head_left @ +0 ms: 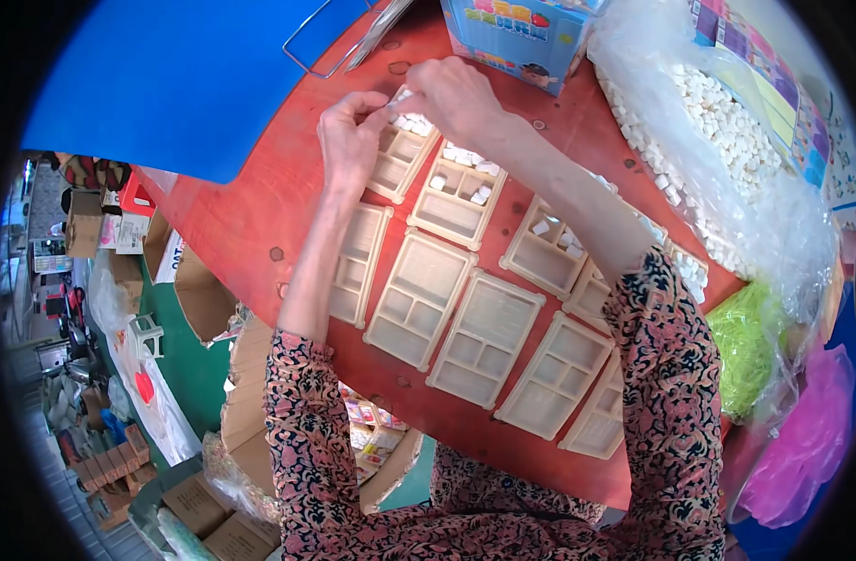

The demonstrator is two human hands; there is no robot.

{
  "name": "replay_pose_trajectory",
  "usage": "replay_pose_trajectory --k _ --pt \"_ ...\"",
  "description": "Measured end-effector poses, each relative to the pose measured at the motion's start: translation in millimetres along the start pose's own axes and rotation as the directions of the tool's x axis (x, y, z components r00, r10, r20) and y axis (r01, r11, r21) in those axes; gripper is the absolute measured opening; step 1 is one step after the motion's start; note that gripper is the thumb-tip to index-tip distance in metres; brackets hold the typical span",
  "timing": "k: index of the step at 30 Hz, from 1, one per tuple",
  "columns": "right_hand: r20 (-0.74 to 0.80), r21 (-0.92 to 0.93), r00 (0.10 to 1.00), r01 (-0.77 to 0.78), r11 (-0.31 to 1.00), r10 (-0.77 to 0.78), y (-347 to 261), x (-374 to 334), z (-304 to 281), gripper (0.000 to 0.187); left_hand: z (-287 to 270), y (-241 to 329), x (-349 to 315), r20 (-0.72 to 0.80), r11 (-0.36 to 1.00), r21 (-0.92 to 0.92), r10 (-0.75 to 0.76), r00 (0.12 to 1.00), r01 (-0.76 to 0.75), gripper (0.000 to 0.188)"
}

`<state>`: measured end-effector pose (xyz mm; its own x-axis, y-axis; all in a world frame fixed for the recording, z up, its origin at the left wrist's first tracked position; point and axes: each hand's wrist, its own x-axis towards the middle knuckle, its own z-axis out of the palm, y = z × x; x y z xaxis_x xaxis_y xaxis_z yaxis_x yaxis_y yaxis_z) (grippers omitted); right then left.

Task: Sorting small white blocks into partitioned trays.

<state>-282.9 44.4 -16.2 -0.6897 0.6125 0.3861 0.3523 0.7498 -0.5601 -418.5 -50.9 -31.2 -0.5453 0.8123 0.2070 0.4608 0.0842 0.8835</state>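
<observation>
Both hands are at the far end of the red table, over a cream compartment tray (400, 166) with small white blocks (412, 123) in its far section. My left hand (349, 138) is closed in a pinch, its fingertips meeting those of my right hand. My right hand (454, 98) is curled above the tray's far end, fingers bent together. Whatever lies between the fingertips is too small or hidden to tell. Just right of it, a second tray (446, 220) holds white blocks in its far section and a few in its small compartments.
Nearer to me lie several bare trays (485, 338); a tray (531, 257) with a few blocks is partly behind my right forearm. A plastic bag of white blocks (718, 122) and a blue box (521, 42) stand beyond. Green shredded filler (741, 351) and a carton (250, 393) flank the table (297, 210).
</observation>
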Motion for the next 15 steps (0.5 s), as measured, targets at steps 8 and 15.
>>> replay_pose_trajectory --k 8,15 --pt "-0.036 -0.003 0.996 0.085 0.996 -0.085 37 -31 -40 0.008 15 30 -16 0.044 0.928 0.282 0.241 0.97 -0.243 0.014" --pt "0.138 0.228 0.99 -0.03 0.973 -0.002 42 -59 -60 0.008 27 31 -14 0.123 0.835 0.43 0.323 0.938 -0.344 0.012"
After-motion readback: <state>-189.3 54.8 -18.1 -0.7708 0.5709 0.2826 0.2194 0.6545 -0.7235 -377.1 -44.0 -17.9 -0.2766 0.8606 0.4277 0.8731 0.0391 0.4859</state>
